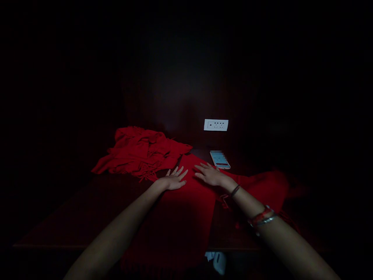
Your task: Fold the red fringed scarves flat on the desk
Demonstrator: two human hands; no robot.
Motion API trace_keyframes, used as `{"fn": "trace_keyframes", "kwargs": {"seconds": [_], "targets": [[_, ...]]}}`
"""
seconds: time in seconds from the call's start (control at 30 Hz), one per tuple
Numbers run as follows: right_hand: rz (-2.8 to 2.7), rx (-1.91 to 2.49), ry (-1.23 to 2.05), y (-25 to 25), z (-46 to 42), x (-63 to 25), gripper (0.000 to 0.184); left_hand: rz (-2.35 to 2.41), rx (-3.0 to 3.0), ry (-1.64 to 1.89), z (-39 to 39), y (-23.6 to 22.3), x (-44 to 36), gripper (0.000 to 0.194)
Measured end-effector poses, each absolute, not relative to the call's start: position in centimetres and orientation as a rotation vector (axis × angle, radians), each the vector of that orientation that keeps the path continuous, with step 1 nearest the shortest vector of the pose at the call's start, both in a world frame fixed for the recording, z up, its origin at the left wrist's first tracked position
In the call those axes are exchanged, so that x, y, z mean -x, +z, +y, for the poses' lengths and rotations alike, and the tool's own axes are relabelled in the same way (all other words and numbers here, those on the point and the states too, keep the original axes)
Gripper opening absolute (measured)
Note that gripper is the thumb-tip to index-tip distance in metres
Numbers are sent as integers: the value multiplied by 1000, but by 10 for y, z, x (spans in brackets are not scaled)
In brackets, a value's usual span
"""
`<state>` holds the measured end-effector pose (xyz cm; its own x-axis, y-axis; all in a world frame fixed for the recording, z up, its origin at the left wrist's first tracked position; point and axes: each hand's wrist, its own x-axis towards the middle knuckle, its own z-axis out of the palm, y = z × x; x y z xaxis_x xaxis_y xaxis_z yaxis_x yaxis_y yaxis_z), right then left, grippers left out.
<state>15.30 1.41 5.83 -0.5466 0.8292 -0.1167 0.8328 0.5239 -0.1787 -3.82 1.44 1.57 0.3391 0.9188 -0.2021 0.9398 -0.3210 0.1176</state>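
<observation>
A red fringed scarf (180, 217) lies spread lengthwise on the dark table, its near end hanging over the front edge. My left hand (175, 179) rests on its left side with fingers spread, and a ring shows on one finger. On the right side of the cloth, my right hand (210, 175) is laid out with its fingers apart. Another heap of red fringed cloth (140, 151) sits crumpled to the back left. More red cloth (262, 186) stretches out to the right beyond my right wrist, its far end blurred.
A phone (220, 159) with a lit screen lies behind my right hand. On the back wall is a white socket panel (216, 125). The table's front edge (233, 249) runs across below, with a white object (219, 263) beneath it. The surroundings are very dark.
</observation>
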Motion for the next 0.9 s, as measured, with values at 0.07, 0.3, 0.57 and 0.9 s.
{"fn": "trace_keyframes", "kwargs": {"seconds": [0.07,0.3,0.57,0.9], "targets": [[2758,-1602,-242,44,24,-136,57,1693,-2392,-127,14,15,39,63],[2639,-1677,-267,3,35,-159,57,1710,-2369,-128,12,14,45,69],[2535,-1893,-146,15,29,-228,60,1751,-2324,-147,12,16,40,68],[2290,-2029,-391,42,16,-158,71,1489,-2749,42,5,11,38,57]]}}
